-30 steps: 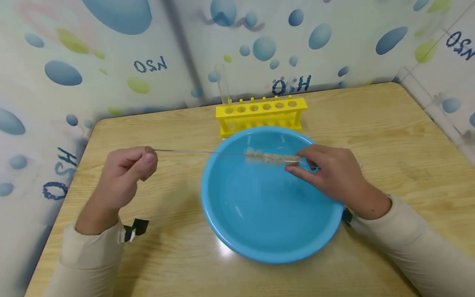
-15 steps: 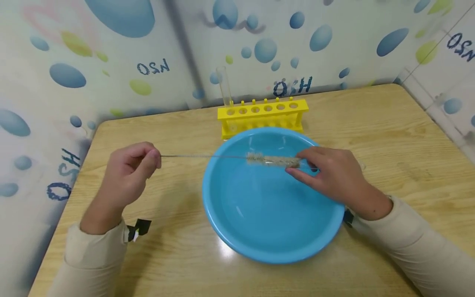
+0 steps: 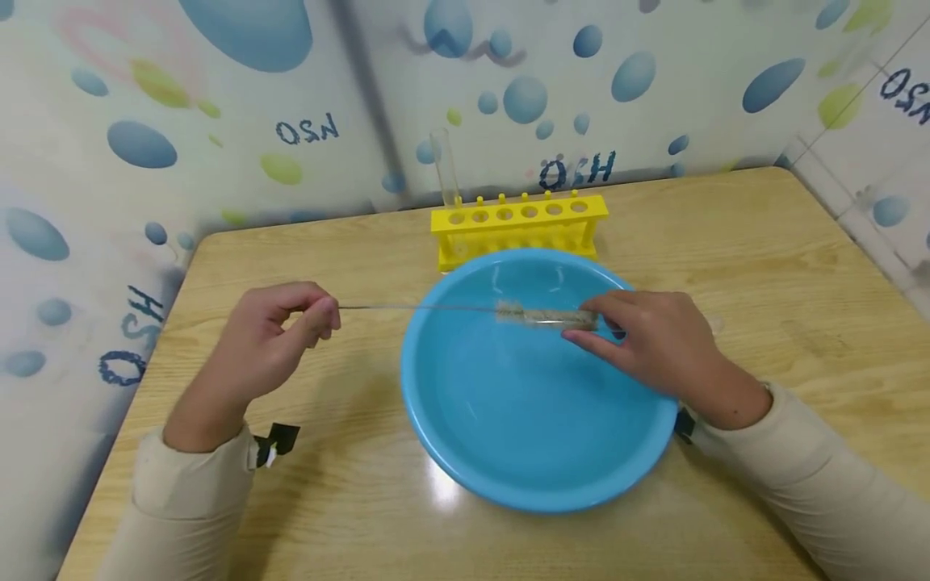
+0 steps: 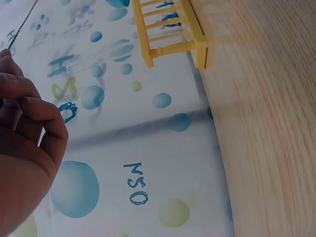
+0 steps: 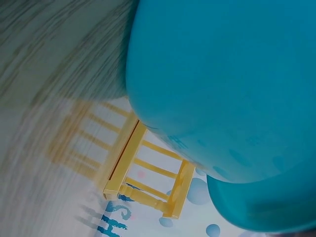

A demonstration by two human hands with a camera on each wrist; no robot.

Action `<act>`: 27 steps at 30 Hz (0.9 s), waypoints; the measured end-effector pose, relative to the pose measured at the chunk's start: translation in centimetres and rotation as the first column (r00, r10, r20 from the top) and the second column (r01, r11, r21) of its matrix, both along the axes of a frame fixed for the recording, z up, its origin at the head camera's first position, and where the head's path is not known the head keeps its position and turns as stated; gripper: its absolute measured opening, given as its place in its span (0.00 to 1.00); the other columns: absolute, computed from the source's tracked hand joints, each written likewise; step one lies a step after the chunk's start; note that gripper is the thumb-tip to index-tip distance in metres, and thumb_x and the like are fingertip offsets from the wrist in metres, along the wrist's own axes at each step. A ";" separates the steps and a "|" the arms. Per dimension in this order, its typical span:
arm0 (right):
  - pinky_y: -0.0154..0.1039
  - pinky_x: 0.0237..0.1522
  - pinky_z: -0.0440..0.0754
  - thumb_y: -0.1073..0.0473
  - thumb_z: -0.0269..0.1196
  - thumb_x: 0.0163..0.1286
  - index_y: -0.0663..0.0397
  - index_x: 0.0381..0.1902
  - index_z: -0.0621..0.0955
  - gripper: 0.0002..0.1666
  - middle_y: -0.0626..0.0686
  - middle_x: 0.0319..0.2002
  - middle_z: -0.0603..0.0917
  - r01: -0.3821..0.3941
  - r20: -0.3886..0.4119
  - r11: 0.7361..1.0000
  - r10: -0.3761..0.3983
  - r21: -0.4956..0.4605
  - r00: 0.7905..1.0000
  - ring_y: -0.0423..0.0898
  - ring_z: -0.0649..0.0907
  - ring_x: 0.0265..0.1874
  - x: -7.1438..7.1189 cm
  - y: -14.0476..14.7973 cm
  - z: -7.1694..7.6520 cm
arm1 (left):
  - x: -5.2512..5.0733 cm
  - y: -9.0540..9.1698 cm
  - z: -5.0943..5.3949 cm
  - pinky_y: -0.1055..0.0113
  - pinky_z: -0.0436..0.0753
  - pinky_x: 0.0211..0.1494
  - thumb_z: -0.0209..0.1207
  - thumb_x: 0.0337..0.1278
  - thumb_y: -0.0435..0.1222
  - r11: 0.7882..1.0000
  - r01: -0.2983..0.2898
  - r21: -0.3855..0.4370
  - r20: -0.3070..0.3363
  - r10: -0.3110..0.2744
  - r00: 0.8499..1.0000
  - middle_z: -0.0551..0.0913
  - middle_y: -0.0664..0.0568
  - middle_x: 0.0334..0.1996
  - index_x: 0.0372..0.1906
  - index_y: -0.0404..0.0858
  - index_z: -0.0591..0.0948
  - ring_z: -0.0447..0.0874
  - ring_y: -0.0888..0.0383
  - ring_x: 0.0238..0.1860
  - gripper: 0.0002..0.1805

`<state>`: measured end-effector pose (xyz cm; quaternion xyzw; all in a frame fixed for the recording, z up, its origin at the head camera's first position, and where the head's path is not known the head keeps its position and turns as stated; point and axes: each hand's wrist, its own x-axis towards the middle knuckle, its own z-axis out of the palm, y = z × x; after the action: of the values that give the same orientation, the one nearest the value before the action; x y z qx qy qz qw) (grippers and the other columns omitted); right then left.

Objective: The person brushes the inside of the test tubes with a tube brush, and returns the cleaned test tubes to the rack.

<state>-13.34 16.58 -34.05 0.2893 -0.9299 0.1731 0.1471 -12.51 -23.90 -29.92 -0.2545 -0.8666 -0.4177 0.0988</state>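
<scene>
Basin (image 3: 541,502) stands on the counter (image 3: 763,250), near. Over it, right grip (image 3: 657,343), thumb and fingertips closed on tube (image 3: 550,320), holds it sideways, mouth facing left. Left grip (image 3: 269,343), fingers curled, pinches brush (image 3: 510,311) by its wire; the bristles sit mostly inside the tube. Recommended: strokes in line with the tube, right hold firm, no hard push at the closed end. Far: rack (image 3: 517,225), second tube (image 3: 446,168) in its leftmost hole.

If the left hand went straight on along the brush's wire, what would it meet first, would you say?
Probably the test tube in the right hand; the left hand would seemingly pass above the basin's rim, though depth is unclear.
</scene>
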 end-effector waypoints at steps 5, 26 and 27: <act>0.34 0.22 0.77 0.47 0.76 0.57 0.53 0.40 0.88 0.19 0.51 0.29 0.89 0.000 -0.008 1.000 0.000 -0.008 1.000 0.43 0.84 0.21 -0.1 0.0 0.0 | -0.2 0.5 -0.3 0.72 0.73 0.30 0.56 0.68 0.25 1.000 0.028 -0.011 -0.001 -0.028 1.000 0.76 0.58 0.21 0.27 0.46 0.81 0.72 0.63 0.23 0.15; 0.40 0.26 0.83 0.46 0.75 0.58 0.53 0.40 0.88 0.19 0.53 0.33 0.90 0.015 0.033 1.000 -0.015 -0.024 0.999 0.47 0.88 0.27 0.2 0.0 -0.3 | 1.3 3.4 -1.0 0.71 0.77 0.30 0.63 0.59 0.24 0.983 0.179 -0.043 0.046 -0.177 0.983 0.80 0.60 0.23 0.32 0.43 0.86 0.75 0.64 0.26 0.10; 0.40 0.27 0.83 0.46 0.75 0.58 0.53 0.40 0.88 0.19 0.53 0.33 0.90 0.017 0.034 1.000 -0.016 -0.026 0.999 0.47 0.88 0.28 0.2 0.0 -0.3 | 1.3 3.6 -1.0 0.71 0.77 0.29 0.63 0.59 0.24 0.981 0.188 -0.041 0.048 -0.186 0.981 0.80 0.60 0.23 0.33 0.43 0.86 0.75 0.65 0.26 0.10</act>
<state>-13.13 16.61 -34.37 0.2767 -0.9322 0.1891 0.1364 -11.17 -20.34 -30.94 -0.3277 -0.8501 -0.4107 0.0343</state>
